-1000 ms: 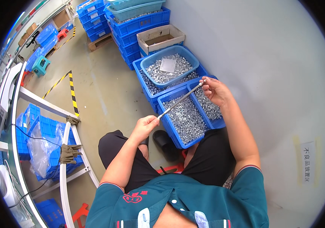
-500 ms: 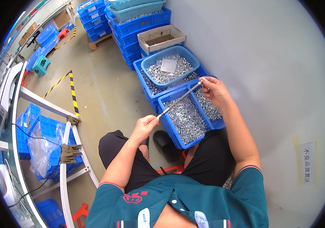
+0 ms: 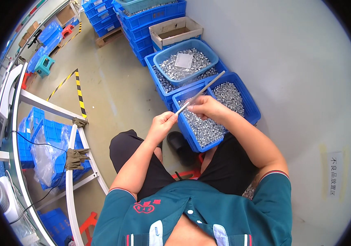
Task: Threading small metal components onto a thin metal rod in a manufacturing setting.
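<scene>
My left hand [image 3: 162,126] pinches the lower end of a thin grey metal rod [image 3: 210,84], which slants up and away to the right. Close to that lower end is my right hand [image 3: 209,108], with thumb and fingers pressed together beside the rod. A small shiny piece seems to show at its fingertips, too small to name. Beneath both hands stands a divided blue crate [image 3: 251,115]. Small silver metal parts [image 3: 228,96] fill its two compartments.
Beyond the crate, a light-blue basket [image 3: 215,57] of similar parts carries a white card [image 3: 184,60]. An open cardboard box [image 3: 165,40] and stacked blue crates [image 3: 142,35] stand farther back. A wall [image 3: 298,90] rises at right; a white-framed bench [image 3: 48,104] is at left.
My right hand has let go of the rod's far end and come down beside its lower end. The rod's far end now sticks out free and tilts up more steeply.
</scene>
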Available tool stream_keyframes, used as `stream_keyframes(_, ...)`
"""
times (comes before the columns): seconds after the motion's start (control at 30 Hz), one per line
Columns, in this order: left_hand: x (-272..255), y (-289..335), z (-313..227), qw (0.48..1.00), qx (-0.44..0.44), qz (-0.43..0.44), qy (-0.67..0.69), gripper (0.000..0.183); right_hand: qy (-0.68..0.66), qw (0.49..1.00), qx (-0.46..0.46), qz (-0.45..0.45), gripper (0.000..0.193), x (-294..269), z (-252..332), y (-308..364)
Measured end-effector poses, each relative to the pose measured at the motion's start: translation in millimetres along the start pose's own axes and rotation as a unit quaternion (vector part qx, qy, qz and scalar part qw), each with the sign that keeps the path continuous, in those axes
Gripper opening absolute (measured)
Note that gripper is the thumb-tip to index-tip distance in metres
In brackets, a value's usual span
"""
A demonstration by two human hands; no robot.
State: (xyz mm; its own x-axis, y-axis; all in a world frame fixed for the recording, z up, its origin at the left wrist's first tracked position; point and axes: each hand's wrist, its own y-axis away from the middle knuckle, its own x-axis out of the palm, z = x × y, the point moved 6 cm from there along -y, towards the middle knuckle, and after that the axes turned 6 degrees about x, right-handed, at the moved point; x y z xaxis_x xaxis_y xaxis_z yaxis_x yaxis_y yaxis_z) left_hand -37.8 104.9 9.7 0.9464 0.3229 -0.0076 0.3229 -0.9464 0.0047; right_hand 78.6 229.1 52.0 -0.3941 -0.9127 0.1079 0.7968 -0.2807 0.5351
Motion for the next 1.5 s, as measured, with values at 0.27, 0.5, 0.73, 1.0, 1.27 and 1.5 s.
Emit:
stream_keyframes(0.27, -15, 2, 3, 0.999, -0.033, -0.037, -0.005, 0.020, -0.196, 0.975, 0.008, -0.100, 0.026, -58, 3, 11)
stream_keyframes(0.5, -22, 10, 1, 0.999, -0.016, -0.019, -0.029, 0.021, -0.293, 0.938, -0.087, -0.165, 0.023, -92, 23, 29)
stream_keyframes(0.73, -14, 13, -6, 0.999, 0.017, -0.001, -0.027, 0.021, -0.337, 0.924, -0.105, -0.148, 0.029, -99, 25, 33)
stream_keyframes(1.0, -14, 14, -2, 0.999, 0.009, 0.009, -0.051, 0.021, -0.147, 0.965, -0.118, -0.179, 0.022, -91, 37, 38)
stream_keyframes(1.27, -17, 11, -1, 0.998, -0.022, 0.004, -0.060, 0.020, -0.021, 0.967, -0.132, -0.218, 0.020, -94, 45, 47)
stream_keyframes(1.5, -11, 9, -5, 0.997, -0.011, 0.007, -0.073, 0.019, -0.092, 0.979, -0.095, -0.154, 0.015, -65, 36, 37)
